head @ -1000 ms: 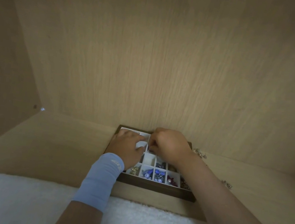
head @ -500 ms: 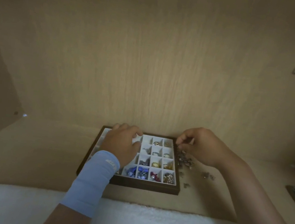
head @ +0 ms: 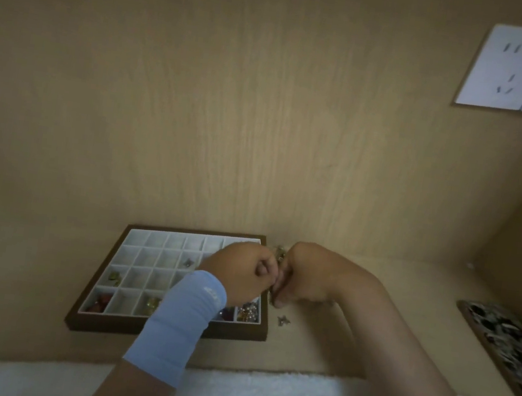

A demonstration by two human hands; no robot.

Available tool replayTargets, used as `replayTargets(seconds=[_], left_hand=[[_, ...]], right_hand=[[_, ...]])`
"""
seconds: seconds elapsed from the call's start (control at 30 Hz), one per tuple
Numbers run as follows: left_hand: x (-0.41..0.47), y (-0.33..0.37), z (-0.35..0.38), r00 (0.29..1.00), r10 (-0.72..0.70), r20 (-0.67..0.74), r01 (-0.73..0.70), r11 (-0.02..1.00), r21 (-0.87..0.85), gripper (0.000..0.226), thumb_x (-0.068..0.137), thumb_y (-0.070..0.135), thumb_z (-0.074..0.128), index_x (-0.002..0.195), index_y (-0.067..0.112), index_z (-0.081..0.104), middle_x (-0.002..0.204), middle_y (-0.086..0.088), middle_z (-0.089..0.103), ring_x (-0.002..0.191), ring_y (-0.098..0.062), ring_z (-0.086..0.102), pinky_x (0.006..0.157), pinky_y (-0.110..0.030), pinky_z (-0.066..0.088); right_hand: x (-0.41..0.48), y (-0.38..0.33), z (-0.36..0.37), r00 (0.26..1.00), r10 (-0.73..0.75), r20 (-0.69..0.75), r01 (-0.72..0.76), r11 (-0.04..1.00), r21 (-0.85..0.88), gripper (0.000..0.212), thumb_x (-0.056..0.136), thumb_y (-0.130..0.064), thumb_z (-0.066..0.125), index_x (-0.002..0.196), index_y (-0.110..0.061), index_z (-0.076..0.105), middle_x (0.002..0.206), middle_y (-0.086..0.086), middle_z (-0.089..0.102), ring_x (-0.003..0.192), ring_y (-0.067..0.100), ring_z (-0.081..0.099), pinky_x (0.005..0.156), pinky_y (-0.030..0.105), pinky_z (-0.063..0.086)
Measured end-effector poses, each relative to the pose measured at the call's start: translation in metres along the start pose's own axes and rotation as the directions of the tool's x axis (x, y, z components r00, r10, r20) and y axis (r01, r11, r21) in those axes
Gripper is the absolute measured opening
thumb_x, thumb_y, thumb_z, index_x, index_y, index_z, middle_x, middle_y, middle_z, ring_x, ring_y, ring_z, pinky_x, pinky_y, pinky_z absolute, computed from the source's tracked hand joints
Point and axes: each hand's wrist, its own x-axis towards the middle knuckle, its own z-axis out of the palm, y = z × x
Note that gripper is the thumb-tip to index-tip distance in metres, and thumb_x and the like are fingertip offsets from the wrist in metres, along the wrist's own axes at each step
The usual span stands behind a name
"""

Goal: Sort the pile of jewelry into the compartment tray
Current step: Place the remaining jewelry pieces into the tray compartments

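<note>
Our left hand (head: 239, 272) and right hand (head: 305, 278) meet curled, their hold unclear; between them we tease the jewelry (head: 280, 255) apart gently, over the tray (head: 107, 325) under the left.

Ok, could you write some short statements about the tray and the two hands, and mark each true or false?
The left hand wears a light blue sleeve at the wrist. True.
Every compartment of the tray is full. False: many far compartments look empty.
A small loose piece lies on the wooden surface right of the tray. True.
The right hand is far from the left hand. False: they meet at the tray's right edge.
</note>
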Motion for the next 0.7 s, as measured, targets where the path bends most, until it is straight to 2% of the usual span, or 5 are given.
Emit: replayTargets(seconds=[0.13, 0.27, 0.43, 0.6, 0.7], left_hand=[[0.001, -0.012, -0.003, 1.000, 0.013, -0.023, -0.015, 0.997, -0.072, 0.008, 0.083, 0.023, 0.067, 0.079, 0.029, 0.067, 0.080, 0.011, 0.063, 0.069, -0.002, 0.056, 0.075, -0.027, 0.052], [0.000, -0.011, -0.001, 0.999, 0.039, 0.019, -0.036, 0.988, -0.151, 0.012, 0.078, 0.026, 0.076, 0.085, 0.029, 0.067, 0.081, 0.012, 0.066, 0.062, 0.008, 0.053, 0.066, -0.012, 0.043], [-0.001, -0.006, -0.001, 0.993, 0.050, -0.102, -0.074, 0.968, -0.241, 0.025, 0.069, 0.032, 0.084, 0.085, 0.032, 0.065, 0.083, 0.013, 0.070, 0.066, 0.001, 0.056, 0.073, -0.027, 0.055], [-0.002, -0.009, -0.008, 0.959, 0.033, -0.281, -0.114, 0.954, -0.278, 0.018, 0.073, 0.033, 0.081, 0.082, 0.033, 0.066, 0.079, 0.017, 0.068, 0.067, 0.000, 0.060, 0.071, -0.026, 0.055], [-0.002, -0.013, -0.011, 0.951, 0.005, -0.308, -0.105, 0.946, -0.307, 0.015, 0.076, 0.027, 0.080, 0.083, 0.031, 0.067, 0.079, 0.011, 0.070, 0.073, -0.007, 0.066, 0.073, -0.029, 0.058]], right_hand=[[0.007, 0.000, 0.005, 1.000, -0.018, 0.002, 0.018, 1.000, 0.026, 0.016, 0.068, -0.029, 0.087, 0.081, -0.028, 0.080, 0.073, -0.011, 0.072, 0.068, 0.004, 0.063, 0.073, 0.027, 0.053], [0.007, 0.006, 0.002, 0.999, 0.011, -0.033, -0.007, 0.993, 0.119, 0.006, 0.074, -0.025, 0.082, 0.073, -0.024, 0.077, 0.059, -0.002, 0.068, 0.050, 0.012, 0.059, 0.057, 0.031, 0.053], [0.004, 0.015, -0.007, 0.994, 0.004, -0.111, 0.038, 0.930, 0.367, 0.009, 0.087, -0.014, 0.074, 0.078, -0.013, 0.077, 0.053, -0.005, 0.064, 0.043, 0.006, 0.054, 0.050, 0.021, 0.045], [0.009, 0.013, -0.002, 0.978, 0.006, -0.211, 0.121, 0.804, 0.582, 0.010, 0.092, -0.012, 0.070, 0.087, -0.009, 0.078, 0.079, 0.018, 0.075, 0.053, 0.016, 0.059, 0.059, 0.032, 0.051], [0.010, 0.008, 0.000, 0.973, 0.005, -0.232, 0.145, 0.768, 0.624, 0.012, 0.095, -0.016, 0.067, 0.093, -0.009, 0.077, 0.083, 0.008, 0.077, 0.053, 0.015, 0.060, 0.058, 0.031, 0.050]])
